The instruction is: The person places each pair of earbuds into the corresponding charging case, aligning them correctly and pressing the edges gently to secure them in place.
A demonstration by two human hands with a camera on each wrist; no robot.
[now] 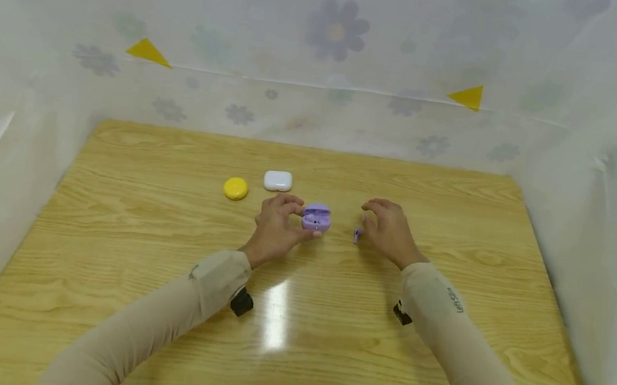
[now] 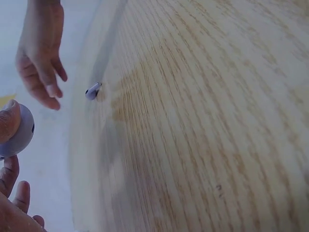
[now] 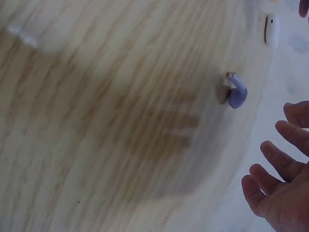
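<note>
My left hand (image 1: pixel 278 226) pinches a small purple earbud case (image 1: pixel 316 222) between thumb and fingers, its lid tipped up. In the left wrist view the rounded case (image 2: pixel 21 133) is partly covered by the thumb. A single purple earbud (image 1: pixel 357 235) lies on the wooden table to the right of the case. In the right wrist view the stem of this earbud (image 3: pixel 237 92) shows clearly. Just right of the earbud, my right hand (image 1: pixel 390 230) hovers with loosely bent, spread fingers and holds nothing.
Behind my left hand lie a white earbud case (image 1: pixel 277 180) and a round yellow case (image 1: pixel 236 188). The wooden table (image 1: pixel 318 367) reaches back to a flowered sheet (image 1: pixel 320 114), with white sheeting along both sides.
</note>
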